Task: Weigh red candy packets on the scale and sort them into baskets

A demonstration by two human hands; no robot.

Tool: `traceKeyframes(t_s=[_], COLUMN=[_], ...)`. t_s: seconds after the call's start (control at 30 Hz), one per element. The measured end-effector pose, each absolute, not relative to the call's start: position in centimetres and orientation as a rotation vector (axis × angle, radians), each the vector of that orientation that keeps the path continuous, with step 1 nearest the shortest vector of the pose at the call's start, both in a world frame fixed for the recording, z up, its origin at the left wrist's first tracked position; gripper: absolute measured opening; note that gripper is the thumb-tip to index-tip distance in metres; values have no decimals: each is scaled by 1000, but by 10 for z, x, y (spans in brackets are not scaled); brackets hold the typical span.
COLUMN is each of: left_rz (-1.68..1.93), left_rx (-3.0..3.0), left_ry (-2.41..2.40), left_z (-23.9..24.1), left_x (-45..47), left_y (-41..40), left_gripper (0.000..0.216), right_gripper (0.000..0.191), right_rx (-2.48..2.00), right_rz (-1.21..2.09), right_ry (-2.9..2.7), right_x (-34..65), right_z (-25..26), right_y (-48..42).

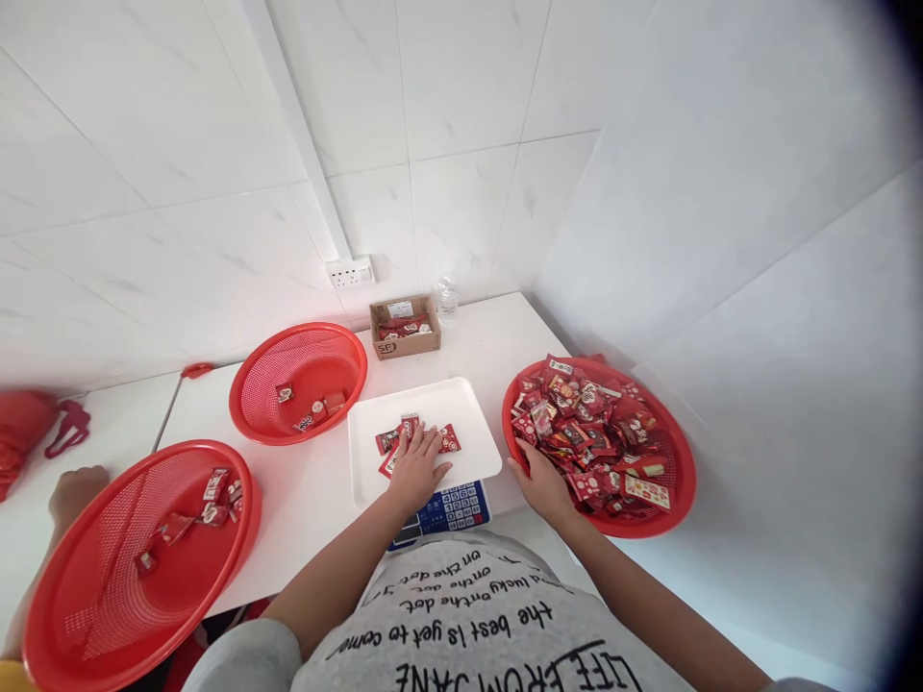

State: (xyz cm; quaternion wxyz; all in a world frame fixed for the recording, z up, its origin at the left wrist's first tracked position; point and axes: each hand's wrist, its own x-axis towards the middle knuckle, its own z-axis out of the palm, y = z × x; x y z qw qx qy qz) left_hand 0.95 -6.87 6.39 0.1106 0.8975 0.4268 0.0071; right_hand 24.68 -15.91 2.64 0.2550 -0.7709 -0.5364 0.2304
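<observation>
My left hand (pixel 418 468) lies with its fingers spread on several red snack packets (pixel 451 439) in the white tray (pixel 472 423) of a scale. The scale's blue keypad (pixel 461 507) shows at the tray's near edge. On the right, my right hand (pixel 542 487) grips the near-left rim of a red plastic basket (pixel 684 481), its thumb inside and its other fingers mostly hidden. A heap of red wrapped snack packets (pixel 591 423) fills much of that basket.
Two red baskets, one behind (pixel 252 375) and one nearer (pixel 237 553), hold a few packets at left. At the wall stand a cardboard box (pixel 404 348) of packets and a clear plastic bottle (pixel 447 303). Another person's hand (pixel 78 492) is beside the nearer basket.
</observation>
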Motion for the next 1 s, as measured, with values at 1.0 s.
traceKeyframes(t_s=[1.0], left_rz=[317], left_rx=[2574], left_ry=[1031], left_z=[71], left_x=[8], left_y=[-75], left_gripper=[33], right_gripper=[16], right_rx=[-1762], right_rz=[915], right_ry=[-1762], right_x=[180], right_z=[72], right_y=[-109])
